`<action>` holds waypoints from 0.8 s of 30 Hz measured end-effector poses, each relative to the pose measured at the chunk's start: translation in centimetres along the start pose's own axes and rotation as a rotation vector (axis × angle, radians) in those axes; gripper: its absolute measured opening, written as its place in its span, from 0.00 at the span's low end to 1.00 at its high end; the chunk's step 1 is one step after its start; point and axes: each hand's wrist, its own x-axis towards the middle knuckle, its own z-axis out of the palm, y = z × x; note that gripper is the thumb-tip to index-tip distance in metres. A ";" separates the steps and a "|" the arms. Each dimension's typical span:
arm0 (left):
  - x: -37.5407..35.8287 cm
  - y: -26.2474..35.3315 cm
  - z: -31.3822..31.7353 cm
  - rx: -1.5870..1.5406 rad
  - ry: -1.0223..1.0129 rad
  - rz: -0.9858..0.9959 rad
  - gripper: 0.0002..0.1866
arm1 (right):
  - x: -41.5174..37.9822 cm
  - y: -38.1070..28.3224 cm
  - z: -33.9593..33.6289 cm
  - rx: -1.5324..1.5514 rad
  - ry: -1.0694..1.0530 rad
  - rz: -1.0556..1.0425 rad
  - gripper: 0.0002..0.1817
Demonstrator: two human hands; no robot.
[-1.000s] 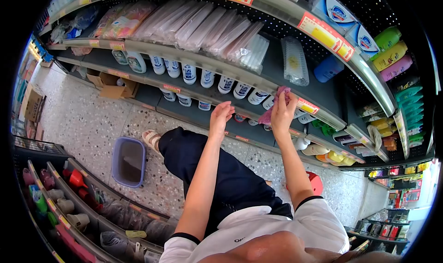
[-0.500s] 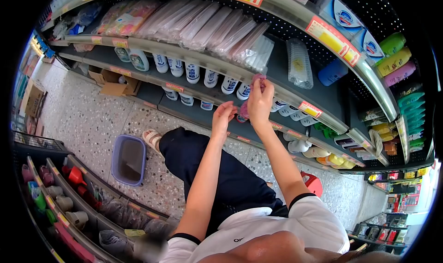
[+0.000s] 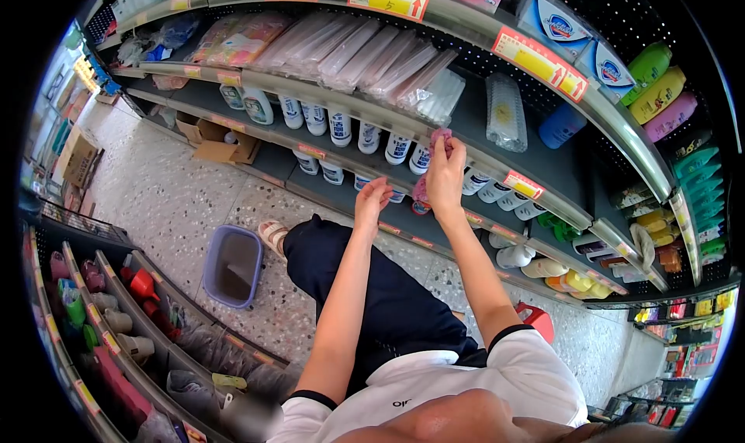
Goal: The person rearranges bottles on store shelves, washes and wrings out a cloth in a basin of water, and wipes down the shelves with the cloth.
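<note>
A pink cloth [image 3: 441,137] is pinched in my right hand [image 3: 446,171] at the front edge of the middle shelf. Part of the cloth hangs below that edge, beside the white bottles. To its left, my left hand [image 3: 372,201] is raised in front of the lower shelf, fingers loosely curled and apart, holding nothing. White bottles with blue labels [image 3: 340,128] stand in a row behind the hands. Above them, clear plastic-wrapped packs [image 3: 365,51] lie on the middle shelf.
A purple bin [image 3: 233,266] stands on the speckled floor at the left. An open cardboard box [image 3: 221,148] sits on the lower shelf. Another shelf unit with cups and a red scoop [image 3: 142,284] is at the lower left. A red object [image 3: 537,321] is on the floor at the right.
The view has shifted, so the shelves and bin appear further right. My right hand keeps its hold on the pink cloth, and my left hand stays raised with little change.
</note>
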 end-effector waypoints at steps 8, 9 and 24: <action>-0.4 0.2 0.3 0.004 -0.018 -0.007 0.14 | -1.8 3.6 -3.1 -0.079 0.020 0.010 0.21; -0.3 0.2 0.3 0.002 -0.020 -0.007 0.14 | -1.9 3.9 -3.6 -0.082 0.021 0.025 0.21; -0.1 0.0 1.2 -0.020 -0.092 -0.017 0.15 | -1.4 3.5 -2.1 -0.118 0.049 -0.031 0.20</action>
